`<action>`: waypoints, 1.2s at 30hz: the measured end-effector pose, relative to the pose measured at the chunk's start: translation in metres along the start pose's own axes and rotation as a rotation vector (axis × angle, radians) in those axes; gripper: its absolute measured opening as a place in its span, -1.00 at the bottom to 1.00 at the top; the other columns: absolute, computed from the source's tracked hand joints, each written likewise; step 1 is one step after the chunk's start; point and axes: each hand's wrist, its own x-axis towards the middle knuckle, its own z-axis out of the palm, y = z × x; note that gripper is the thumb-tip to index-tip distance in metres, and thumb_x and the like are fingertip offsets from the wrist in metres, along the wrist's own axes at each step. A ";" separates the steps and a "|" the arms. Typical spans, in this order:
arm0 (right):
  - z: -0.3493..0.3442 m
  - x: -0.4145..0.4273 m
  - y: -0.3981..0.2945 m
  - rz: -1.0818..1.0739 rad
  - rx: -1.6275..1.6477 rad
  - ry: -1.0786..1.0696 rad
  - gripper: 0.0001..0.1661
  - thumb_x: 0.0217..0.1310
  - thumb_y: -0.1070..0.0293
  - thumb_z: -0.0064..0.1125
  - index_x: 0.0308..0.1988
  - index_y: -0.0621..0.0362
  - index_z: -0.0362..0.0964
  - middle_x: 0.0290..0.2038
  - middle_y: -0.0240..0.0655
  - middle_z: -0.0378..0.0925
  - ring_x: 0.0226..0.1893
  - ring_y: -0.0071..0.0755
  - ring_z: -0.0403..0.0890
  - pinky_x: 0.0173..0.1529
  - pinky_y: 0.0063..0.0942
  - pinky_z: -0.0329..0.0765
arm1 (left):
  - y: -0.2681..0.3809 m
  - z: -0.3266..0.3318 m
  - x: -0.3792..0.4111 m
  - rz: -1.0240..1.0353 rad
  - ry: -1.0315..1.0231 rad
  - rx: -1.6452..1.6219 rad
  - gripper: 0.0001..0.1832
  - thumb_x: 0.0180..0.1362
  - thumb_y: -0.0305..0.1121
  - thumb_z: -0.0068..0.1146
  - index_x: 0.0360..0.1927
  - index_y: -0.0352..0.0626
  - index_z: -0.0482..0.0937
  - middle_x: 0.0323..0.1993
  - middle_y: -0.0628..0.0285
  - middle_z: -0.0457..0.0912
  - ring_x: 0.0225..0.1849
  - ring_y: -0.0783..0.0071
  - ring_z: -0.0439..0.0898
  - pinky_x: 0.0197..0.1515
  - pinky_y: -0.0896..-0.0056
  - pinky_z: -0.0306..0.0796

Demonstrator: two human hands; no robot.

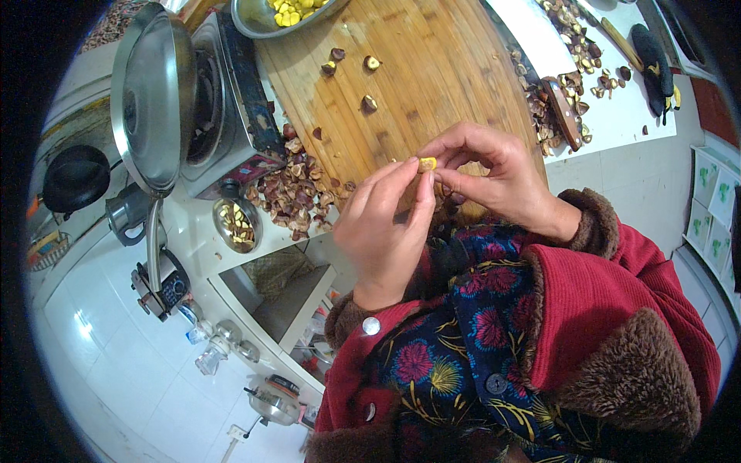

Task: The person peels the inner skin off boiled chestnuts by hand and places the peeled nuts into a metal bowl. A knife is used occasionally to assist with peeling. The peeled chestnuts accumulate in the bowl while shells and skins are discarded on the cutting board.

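A small yellow chestnut kernel [427, 165], with some brownish skin on it, is pinched between both my hands above the near edge of a wooden cutting board [440, 75]. My left hand [388, 214] holds its left side with thumb and fingertips. On the other side, my right hand [492, 173] grips it between thumb and forefinger. Several partly shelled chestnuts [369, 104] lie on the board beyond my hands. At the board's far left, a metal bowl [255, 29] contains yellow kernels [292, 10]. More dark chestnuts are partly hidden beneath my hands.
Brown shells [295, 197] are heaped left of the board, beside a gas stove [231, 116] bearing a steel pan [147, 98]. A small metal bowl [259, 231] holds pale pieces. At right lie more shells [579, 46], a cleaver with a wooden handle [561, 113] and dark bananas [651, 63].
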 end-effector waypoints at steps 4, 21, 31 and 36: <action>-0.003 0.002 -0.006 -0.069 -0.178 0.002 -0.73 0.07 0.52 0.24 -0.14 0.17 0.57 -0.41 -0.30 0.55 -0.37 -0.44 0.61 -0.27 -0.52 0.53 | 0.013 -0.005 0.004 -0.111 -0.058 0.078 -0.80 -0.04 -0.50 0.35 -0.29 -0.22 0.64 -0.37 0.16 0.69 -0.40 0.40 0.71 -0.33 0.50 0.56; -0.002 0.002 0.000 0.079 -0.066 -0.017 -0.80 0.06 0.53 0.26 -0.23 0.23 0.54 -0.37 -0.32 0.55 -0.36 -0.52 0.61 -0.25 -0.55 0.56 | 0.001 0.001 0.002 -0.346 -0.088 -0.163 -0.90 0.07 -0.54 0.25 -0.32 -0.32 0.65 -0.42 0.23 0.68 -0.40 0.56 0.65 -0.37 0.58 0.53; -0.006 0.003 0.006 0.502 0.845 -0.052 -0.65 0.22 0.56 0.15 0.02 0.26 0.36 -0.10 -0.25 0.56 -0.14 -0.42 0.63 -0.08 -0.57 0.58 | -0.016 -0.001 0.001 -0.760 0.015 -0.885 -0.93 0.23 -0.51 0.02 -0.26 -0.30 0.44 -0.47 0.17 0.58 -0.40 0.52 0.59 -0.28 0.53 0.49; -0.011 0.002 0.012 0.611 0.938 -0.084 -0.61 0.25 0.49 0.14 0.07 0.26 0.36 -0.06 -0.23 0.57 -0.06 -0.37 0.62 0.02 -0.53 0.57 | -0.010 0.001 -0.002 -0.578 -0.028 -0.293 -0.88 0.19 -0.45 0.15 -0.24 -0.28 0.57 -0.37 0.16 0.62 -0.34 0.46 0.64 -0.25 0.50 0.53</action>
